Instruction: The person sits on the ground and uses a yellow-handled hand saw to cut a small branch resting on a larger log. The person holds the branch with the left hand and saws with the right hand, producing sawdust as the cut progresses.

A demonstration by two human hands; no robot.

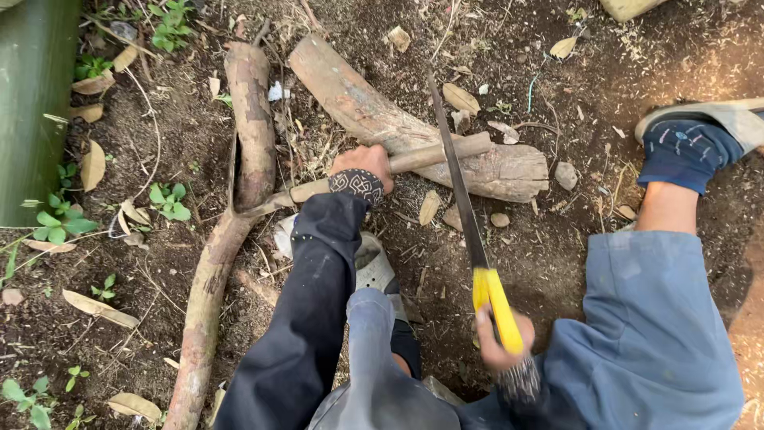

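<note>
My left hand (362,163) grips a thin pale stick (430,153) that lies across a thick weathered log (382,119) on the bare soil. My right hand (497,338) holds the yellow handle of a hand saw (465,215). The saw's long dark blade runs up and away from me and crosses the stick near its right end. I wear a dark sleeve with a patterned cuff on the left arm and blue trousers.
A long forked branch (239,199) lies to the left of the log. A green bamboo section (32,103) stands at the far left. My right foot in a blue sock and sandal (692,139) rests at the upper right. Dry leaves and small plants are scattered around.
</note>
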